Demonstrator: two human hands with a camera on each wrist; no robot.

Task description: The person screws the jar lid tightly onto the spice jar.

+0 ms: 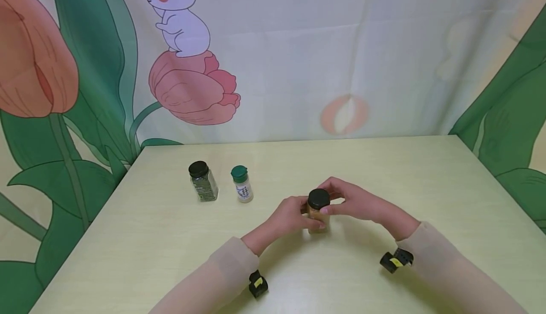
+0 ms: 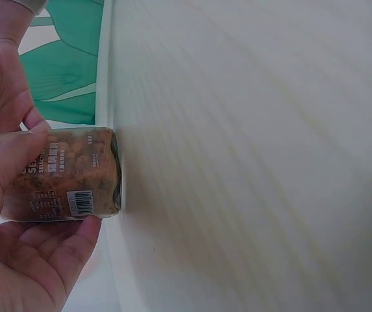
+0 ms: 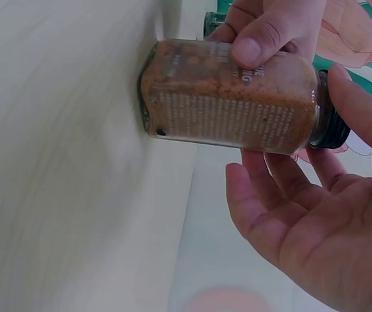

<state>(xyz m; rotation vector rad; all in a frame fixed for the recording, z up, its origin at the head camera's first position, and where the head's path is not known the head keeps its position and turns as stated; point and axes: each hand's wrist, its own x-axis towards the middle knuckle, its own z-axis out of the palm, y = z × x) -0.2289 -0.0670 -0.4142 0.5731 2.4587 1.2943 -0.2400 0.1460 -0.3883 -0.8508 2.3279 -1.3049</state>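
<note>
A glass spice jar (image 1: 318,200) with a black lid and orange-brown, printed contents stands upright between both hands near the middle of the table. My left hand (image 1: 290,215) grips its body from the left, thumb across the near side. From the right, my right hand (image 1: 357,203) holds the jar's upper part; in the right wrist view its thumb is at the black lid (image 3: 332,117) and its fingers curve around the opposite side. White print and a barcode label (image 2: 80,203) show on the jar in the left wrist view. Whether its base fully touches the table is hard to tell.
Back left on the pale wooden table (image 1: 149,238) stand a black-lidded jar of green herbs (image 1: 204,185) and a smaller green-capped shaker (image 1: 242,186). A printed curtain (image 1: 290,67) with flowers and a white animal hangs behind the table.
</note>
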